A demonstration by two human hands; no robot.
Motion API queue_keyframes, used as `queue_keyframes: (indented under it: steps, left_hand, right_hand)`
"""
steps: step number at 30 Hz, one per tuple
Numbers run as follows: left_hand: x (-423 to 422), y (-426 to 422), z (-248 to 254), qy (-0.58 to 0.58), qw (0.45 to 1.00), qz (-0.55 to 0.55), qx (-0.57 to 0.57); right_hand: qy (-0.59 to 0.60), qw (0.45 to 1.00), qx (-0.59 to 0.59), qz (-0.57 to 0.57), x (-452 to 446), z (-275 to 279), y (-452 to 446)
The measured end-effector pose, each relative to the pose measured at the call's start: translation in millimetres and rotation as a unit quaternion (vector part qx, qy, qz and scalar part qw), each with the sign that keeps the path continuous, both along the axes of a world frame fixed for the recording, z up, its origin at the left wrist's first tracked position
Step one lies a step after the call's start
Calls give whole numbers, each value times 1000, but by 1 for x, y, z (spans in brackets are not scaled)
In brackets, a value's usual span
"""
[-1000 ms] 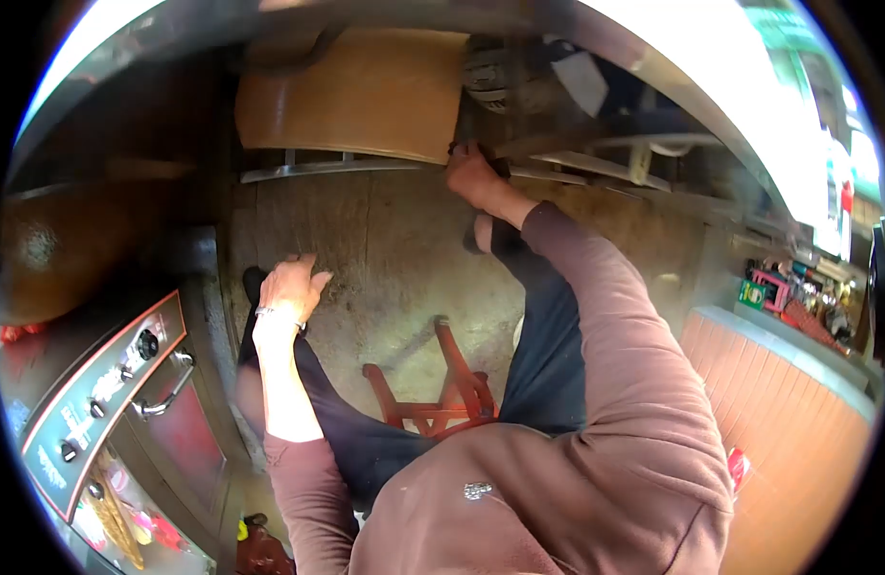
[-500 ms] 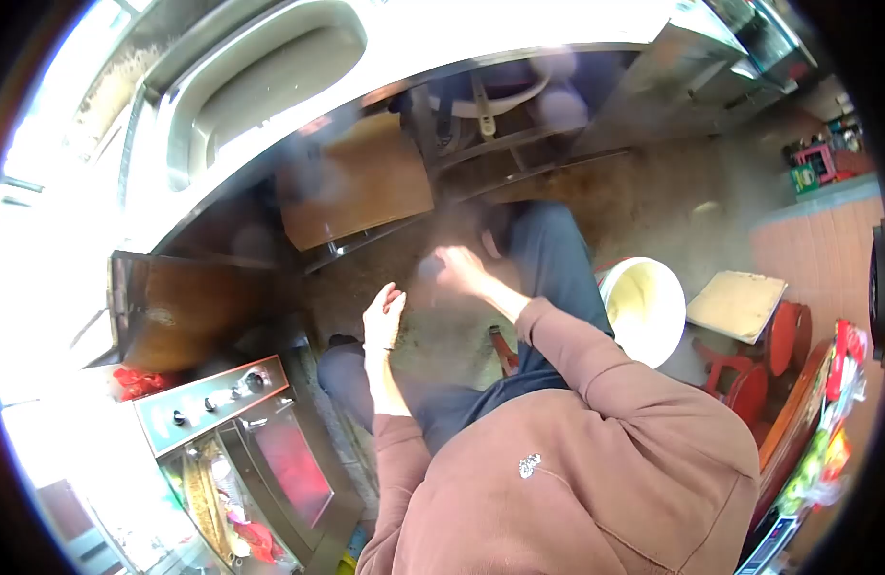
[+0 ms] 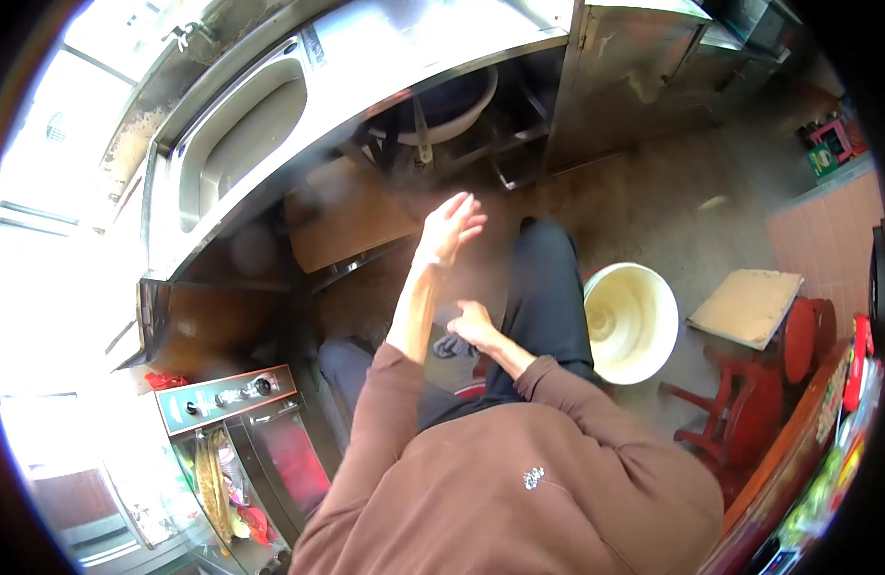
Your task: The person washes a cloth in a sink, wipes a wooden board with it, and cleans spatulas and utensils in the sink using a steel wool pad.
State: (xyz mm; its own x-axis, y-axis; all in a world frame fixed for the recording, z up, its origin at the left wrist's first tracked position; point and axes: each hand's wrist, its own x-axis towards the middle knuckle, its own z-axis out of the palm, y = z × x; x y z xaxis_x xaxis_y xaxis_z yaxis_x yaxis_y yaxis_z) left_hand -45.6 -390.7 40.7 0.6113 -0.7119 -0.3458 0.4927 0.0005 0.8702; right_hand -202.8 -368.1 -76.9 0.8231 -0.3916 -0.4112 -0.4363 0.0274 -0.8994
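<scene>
My left hand (image 3: 450,231) is stretched forward over the floor, past my knees, with its fingers extended and nothing visible in them. Closer to my lap, my right hand (image 3: 475,326) is closed, with a crumpled dark grey cloth (image 3: 452,347) at its fingers, hanging between my legs. Blur and the small size hide the cloth's exact kind. To the right of my right knee stands a white bucket (image 3: 661,326), its mouth facing up and its inside yellowish.
Ahead runs a steel counter (image 3: 404,57) with a sink (image 3: 294,115); below it leans a brown board (image 3: 342,220). A cabinet with knobs (image 3: 227,396) stands left. Red stools (image 3: 754,412) and a flat cardboard-coloured slab (image 3: 746,307) are at right.
My left hand has reached forward and to the right, and its fingers have straightened. My right hand has drawn back toward my lap with the grey cloth. The view has shifted slightly.
</scene>
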Motion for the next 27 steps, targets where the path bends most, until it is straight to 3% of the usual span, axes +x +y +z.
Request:
queue_keyframes:
  steps: [4,6,13,19,22,27]
  left_hand:
    - [78,-115,-46,152,974,169,4]
    - [127,-148,-79,205,953,220,-44]
    - [203,-197,-126,217,907,350,-88]
    - [206,-204,-148,205,894,392,-74]
    - [175,-206,-149,203,892,398,-60]
    - [80,-210,-80,249,884,393,-49]
  right_hand:
    - [83,996,-27,-25,-1,-10,-20]
    - [75,996,22,-43,4,31,-40]
    - [18,989,49,-141,14,19,-75]
    - [19,983,122,-133,14,29,-86]
    - [23,985,96,-141,13,17,-83]
    - [19,988,89,-126,2,5,-83]
